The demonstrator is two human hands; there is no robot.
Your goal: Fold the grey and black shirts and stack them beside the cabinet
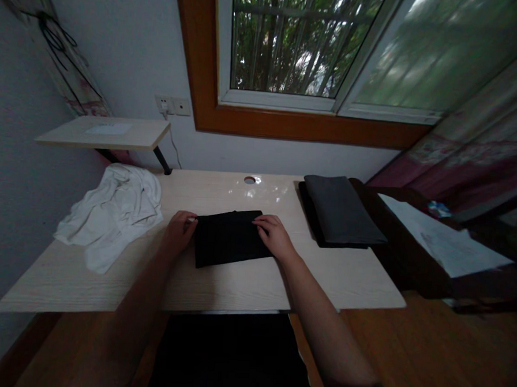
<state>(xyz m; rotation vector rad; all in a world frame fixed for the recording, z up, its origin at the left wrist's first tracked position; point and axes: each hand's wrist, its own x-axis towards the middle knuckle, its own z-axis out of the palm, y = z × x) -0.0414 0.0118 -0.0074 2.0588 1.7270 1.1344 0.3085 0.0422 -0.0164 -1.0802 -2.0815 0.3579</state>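
A black cloth, folded into a flat rectangle, lies on the pale wooden desk in front of me. At its upper left corner, my left hand pinches the edge between thumb and fingers. My right hand grips the upper right part in the same way, thumb below and fingers along the edge. The cloth looks like a garment, but its exact kind cannot be made out.
To the left a crumpled white cloth lies below a small raised shelf. Folded dark grey and black cloths are stacked on the right. A cable hole is near the back edge. Beyond the desk's right side lies a paper sheet.
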